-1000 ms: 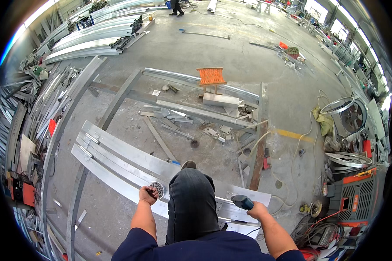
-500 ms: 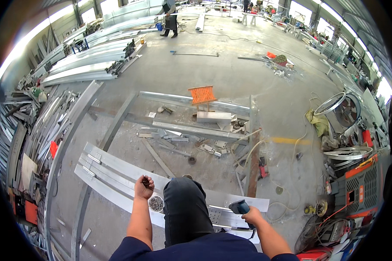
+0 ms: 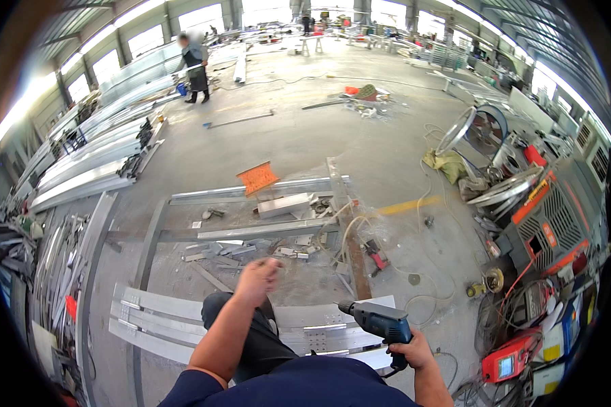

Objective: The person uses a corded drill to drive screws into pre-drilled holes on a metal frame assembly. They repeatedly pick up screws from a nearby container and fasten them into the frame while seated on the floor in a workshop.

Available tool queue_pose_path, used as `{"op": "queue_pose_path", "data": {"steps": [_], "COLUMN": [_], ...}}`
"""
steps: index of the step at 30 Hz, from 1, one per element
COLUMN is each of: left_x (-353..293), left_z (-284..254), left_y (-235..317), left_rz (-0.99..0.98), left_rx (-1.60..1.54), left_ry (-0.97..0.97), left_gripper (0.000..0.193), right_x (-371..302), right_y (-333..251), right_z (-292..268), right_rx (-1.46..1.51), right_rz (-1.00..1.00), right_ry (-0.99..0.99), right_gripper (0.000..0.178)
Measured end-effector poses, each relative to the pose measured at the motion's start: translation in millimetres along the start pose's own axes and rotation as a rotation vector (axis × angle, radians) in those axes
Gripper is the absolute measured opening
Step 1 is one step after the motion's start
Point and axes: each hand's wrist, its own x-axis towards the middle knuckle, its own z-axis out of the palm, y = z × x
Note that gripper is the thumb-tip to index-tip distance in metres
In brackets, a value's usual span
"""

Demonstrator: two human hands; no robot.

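Blue drill (image 3: 380, 321) shows more side-on now in the head view, right hand (image 3: 411, 349) wrapped round its grip near the panels (image 3: 166, 323), while the left hand (image 3: 259, 278) has swung past the knee (image 3: 218, 304), fingers bunched, can't tell if holding anything.

The drill (image 3: 380, 321) is in the right hand (image 3: 414, 349), over the panels (image 3: 157, 304), which extend left past the left hand (image 3: 256, 281). Beyond the left hand lie scrap (image 3: 294, 253), a beam (image 3: 265, 229), then a stool (image 3: 258, 178). A machine (image 3: 547, 229) stands beyond the right hand, rightward.
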Motion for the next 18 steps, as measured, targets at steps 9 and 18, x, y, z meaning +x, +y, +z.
{"op": "queue_pose_path", "data": {"steps": [9,18], "left_x": [43.2,27.7], "left_z": [64.6,78.2], "left_y": [-123.2,-121.3], "left_rz": [-0.644,-0.369], "left_rx": [-0.067,0.101], "left_ry": [-0.224,-0.395], "left_gripper": [0.038,0.018], "right_x": [-41.0,-45.0], "right_y": [-22.6,-29.1], "right_z": [8.8,17.5], "right_rx": [0.075,0.159], "right_rz": [-0.144,-0.069], "right_ry": [-0.033,-0.069], "right_gripper": [0.035,0.045]}}
